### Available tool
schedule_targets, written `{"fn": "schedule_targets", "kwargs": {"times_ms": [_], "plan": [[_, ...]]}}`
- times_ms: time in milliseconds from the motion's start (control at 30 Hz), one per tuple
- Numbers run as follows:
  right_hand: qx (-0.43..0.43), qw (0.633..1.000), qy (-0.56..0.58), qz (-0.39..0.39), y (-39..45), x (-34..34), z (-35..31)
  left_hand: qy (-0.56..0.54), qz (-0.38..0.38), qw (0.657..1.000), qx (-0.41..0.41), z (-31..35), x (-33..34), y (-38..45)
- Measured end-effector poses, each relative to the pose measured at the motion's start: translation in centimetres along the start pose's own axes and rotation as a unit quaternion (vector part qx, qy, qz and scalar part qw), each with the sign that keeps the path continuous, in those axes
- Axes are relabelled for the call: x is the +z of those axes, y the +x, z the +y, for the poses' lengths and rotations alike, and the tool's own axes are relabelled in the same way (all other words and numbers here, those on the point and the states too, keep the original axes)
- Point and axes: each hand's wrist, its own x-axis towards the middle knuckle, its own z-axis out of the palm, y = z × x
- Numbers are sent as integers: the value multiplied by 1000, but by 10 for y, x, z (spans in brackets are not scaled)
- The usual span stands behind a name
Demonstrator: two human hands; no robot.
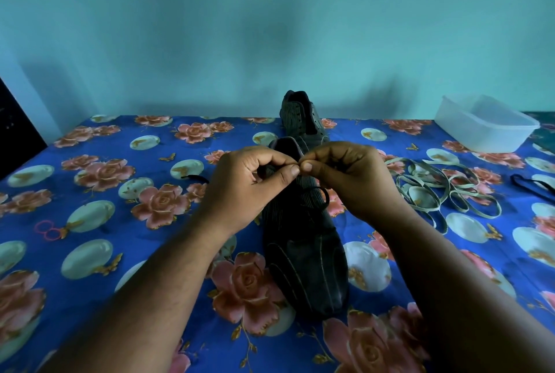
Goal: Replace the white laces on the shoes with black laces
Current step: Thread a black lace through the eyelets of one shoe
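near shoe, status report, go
Both hands, left and right, pinching black lace over near shoe. White laces off, lying right. Nothing blocking.

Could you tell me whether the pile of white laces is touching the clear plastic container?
Apart. The head view shows blue floral cloth between the white laces and the container.

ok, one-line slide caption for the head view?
Both hands, left and right, pinch a black lace over the near shoe; white laces lie aside.
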Motion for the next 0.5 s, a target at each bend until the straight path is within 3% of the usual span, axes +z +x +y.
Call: {"fn": "schedule_targets", "kwargs": {"times_ms": [500], "plan": [[33,996,-83,-15,3,-3,21,53,9,999,11,-8,9,2]]}}
